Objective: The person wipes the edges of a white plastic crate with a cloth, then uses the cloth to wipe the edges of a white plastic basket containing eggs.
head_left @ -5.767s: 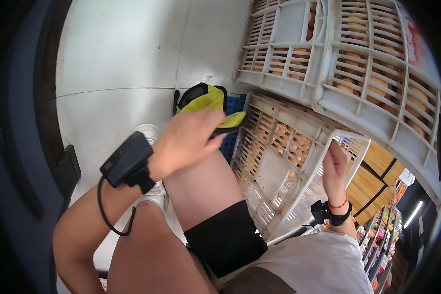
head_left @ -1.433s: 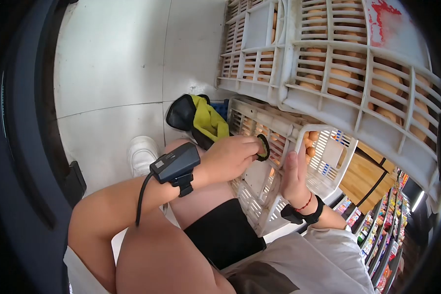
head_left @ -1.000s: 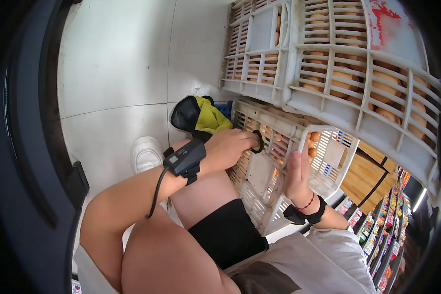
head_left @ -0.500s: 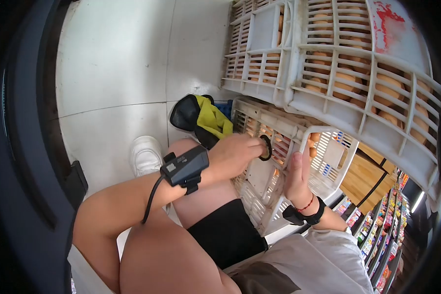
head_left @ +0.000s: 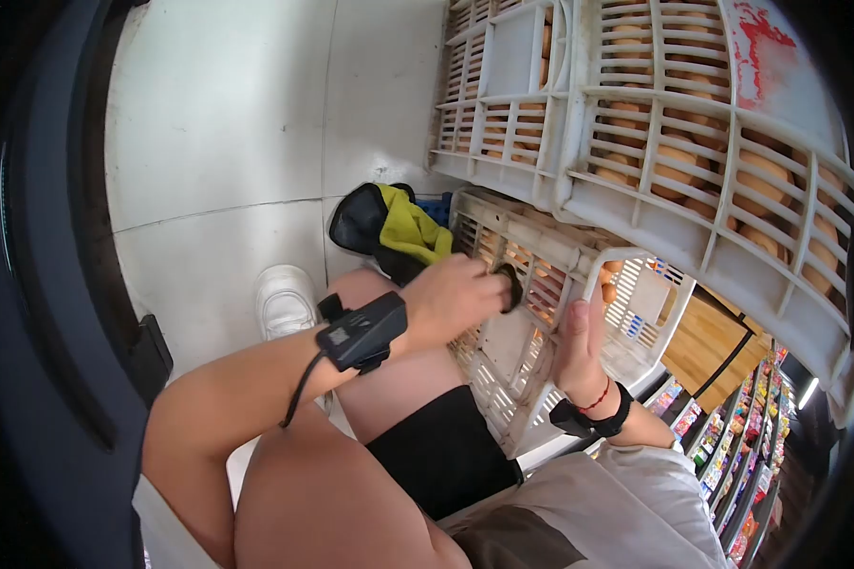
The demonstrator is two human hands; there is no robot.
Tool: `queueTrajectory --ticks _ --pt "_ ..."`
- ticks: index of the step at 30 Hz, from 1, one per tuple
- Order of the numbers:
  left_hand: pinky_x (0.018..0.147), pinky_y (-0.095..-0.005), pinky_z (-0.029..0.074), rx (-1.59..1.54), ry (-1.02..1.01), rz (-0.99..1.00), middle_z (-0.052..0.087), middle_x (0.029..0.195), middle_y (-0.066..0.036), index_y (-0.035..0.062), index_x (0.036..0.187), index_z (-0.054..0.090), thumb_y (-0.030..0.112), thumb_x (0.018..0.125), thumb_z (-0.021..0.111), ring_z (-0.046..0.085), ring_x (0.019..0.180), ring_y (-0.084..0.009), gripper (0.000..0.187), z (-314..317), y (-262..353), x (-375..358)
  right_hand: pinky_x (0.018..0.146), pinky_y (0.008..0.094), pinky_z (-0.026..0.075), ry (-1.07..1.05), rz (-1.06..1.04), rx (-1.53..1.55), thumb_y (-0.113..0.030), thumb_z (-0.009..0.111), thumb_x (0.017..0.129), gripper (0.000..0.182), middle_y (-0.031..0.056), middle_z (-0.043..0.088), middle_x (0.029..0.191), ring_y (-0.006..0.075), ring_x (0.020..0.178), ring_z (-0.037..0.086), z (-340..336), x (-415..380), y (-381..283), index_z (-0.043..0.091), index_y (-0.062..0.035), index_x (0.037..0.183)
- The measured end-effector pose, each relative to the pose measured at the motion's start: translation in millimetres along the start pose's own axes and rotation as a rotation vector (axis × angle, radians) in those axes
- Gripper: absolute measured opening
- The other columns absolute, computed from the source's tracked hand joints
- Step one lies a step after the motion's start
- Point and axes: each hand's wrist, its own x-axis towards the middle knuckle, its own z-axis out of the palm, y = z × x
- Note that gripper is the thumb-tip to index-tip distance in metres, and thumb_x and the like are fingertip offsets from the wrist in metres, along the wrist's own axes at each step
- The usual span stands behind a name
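My left hand (head_left: 457, 296) is closed, with a small black loop (head_left: 510, 287) at its fingertips, in front of the slatted side of a worn white crate (head_left: 517, 343). The loop and fingers are slightly blurred. My right hand (head_left: 581, 353) stands upright at the near edge of this crate, fingers stretched out and close together, holding nothing visible. Beside its fingertips, a few brown eggs (head_left: 609, 292) show inside the crate.
Large white crates (head_left: 647, 95) of brown eggs rise at the upper right. A black and yellow-green cloth item (head_left: 403, 223) lies on the tiled floor near a white shoe (head_left: 286, 303). Shelves of colourful packets (head_left: 735, 446) stand at the lower right.
The black loop has tilted and shifted slightly up and left with my left hand's fingers. My right hand has barely moved.
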Motion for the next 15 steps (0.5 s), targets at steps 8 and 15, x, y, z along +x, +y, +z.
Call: queueTrajectory --ticks 8,15 --pt "0.076 -0.0341 0.044 -0.036 0.023 0.031 0.060 0.102 -0.002 0.0089 0.096 0.063 0.012 0.078 0.054 0.056 0.089 -0.0215 0.020 1 -12 1 0.101 0.0370 0.039 -0.002 0.006 -0.011 -0.049 0.036 0.098 0.068 0.0167 0.050 0.129 0.0245 0.117 0.051 -6 -1 9 0.032 0.0061 0.137" --pt "0.078 -0.0354 0.045 -0.087 -0.022 -0.044 0.062 0.103 -0.005 0.0083 0.094 0.064 0.010 0.079 0.054 0.058 0.091 -0.0246 0.018 -1 -10 6 0.102 0.0370 0.039 0.012 0.011 0.032 -0.048 0.034 0.099 0.067 0.0168 0.049 0.130 0.0248 0.119 0.050 -2 -2 7 0.031 0.0059 0.138"
